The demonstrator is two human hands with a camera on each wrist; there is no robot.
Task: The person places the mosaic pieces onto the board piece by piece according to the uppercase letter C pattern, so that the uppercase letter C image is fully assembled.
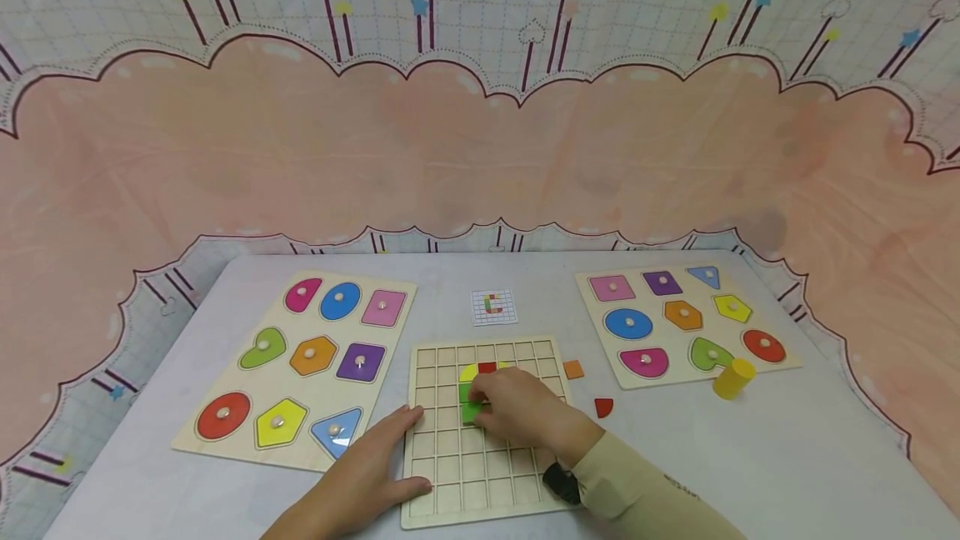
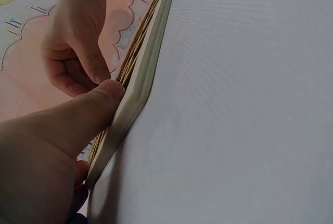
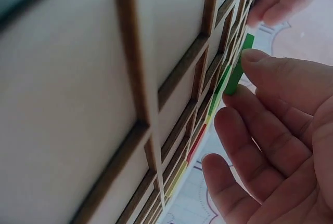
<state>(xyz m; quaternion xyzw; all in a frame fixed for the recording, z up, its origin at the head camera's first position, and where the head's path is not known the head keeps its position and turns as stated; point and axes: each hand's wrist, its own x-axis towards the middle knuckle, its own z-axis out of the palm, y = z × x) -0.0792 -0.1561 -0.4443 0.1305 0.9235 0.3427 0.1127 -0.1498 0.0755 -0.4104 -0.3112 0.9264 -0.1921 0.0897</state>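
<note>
My right hand (image 1: 528, 411) pinches a green square tile (image 3: 239, 73) between thumb and fingertips, close over the wooden grid board (image 1: 442, 473). Just above that tile in the head view, another green tile (image 1: 465, 392) sits in the grid. A yellow rounded tile (image 1: 468, 372) and a red tile (image 1: 487, 367) lie in the row behind, with another yellow tile partly hidden by the hand. My left hand (image 1: 367, 469) rests at the board's left edge, thumb and fingers spread apart; in the left wrist view its thumb (image 2: 104, 99) touches the rim.
A small pattern card (image 1: 483, 319) lies behind the board. Knobbed shape puzzles stand left (image 1: 258, 390) and right (image 1: 607, 344). An orange tile (image 1: 573, 369), a red quarter-round tile (image 1: 603, 407) and a yellow cylinder (image 1: 733, 379) are on the white table (image 1: 795, 473) to the right.
</note>
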